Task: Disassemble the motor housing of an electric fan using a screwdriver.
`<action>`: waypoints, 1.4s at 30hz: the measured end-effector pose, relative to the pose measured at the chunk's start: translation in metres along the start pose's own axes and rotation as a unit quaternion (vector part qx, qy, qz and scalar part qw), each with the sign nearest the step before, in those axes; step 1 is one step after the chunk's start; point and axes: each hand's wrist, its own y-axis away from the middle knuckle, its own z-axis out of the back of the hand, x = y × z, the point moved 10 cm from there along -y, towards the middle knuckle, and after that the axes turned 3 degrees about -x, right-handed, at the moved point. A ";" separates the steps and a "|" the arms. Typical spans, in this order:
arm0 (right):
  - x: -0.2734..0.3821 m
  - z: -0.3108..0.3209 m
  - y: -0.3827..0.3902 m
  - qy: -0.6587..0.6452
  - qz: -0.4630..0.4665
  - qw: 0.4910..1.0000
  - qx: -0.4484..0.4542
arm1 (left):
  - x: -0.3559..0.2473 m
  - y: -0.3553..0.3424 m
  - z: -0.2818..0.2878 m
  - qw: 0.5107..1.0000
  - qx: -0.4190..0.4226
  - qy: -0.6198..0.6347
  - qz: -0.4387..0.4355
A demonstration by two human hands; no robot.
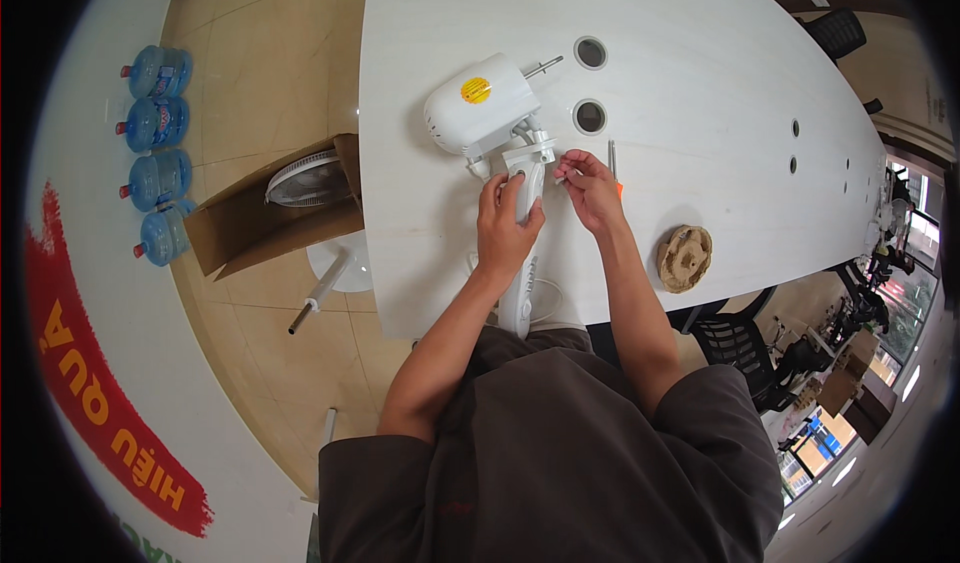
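A white fan motor housing (475, 113) with a yellow round sticker and a metal shaft lies on the white table (740, 103), joined to a white stand column (518, 298) that reaches toward my body. My left hand (508, 225) is closed round the upper column, just below the joint. Just right of that joint, my right hand (587, 188) has thumb and fingers drawn together at something small that I cannot make out. A screwdriver with an orange handle (619, 191) lies partly hidden behind it. A white cord (550, 293) loops beside the column.
A moulded brown pulp piece (685, 258) sits to the right. Left of the table are an open cardboard box (225, 238) with a fan grille (300, 180), a metal pole on a white base (340, 268) and several blue water jugs (158, 181). Black chairs (733, 348) stand at lower right.
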 end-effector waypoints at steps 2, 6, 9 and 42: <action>0.006 0.002 0.001 0.005 0.024 0.999 -0.037 | 0.002 0.000 0.001 1.000 0.003 0.005 0.008; 0.003 0.008 -0.002 0.023 0.060 0.994 -0.093 | -0.002 -0.001 0.003 1.000 -0.005 -0.007 -0.020; 0.000 0.009 -0.003 0.027 0.091 0.986 -0.137 | -0.001 0.000 0.005 1.000 -0.009 -0.011 -0.013; -0.039 0.001 -0.015 0.006 -0.070 0.996 -0.059 | 0.000 0.005 0.008 0.998 -0.057 0.023 -0.032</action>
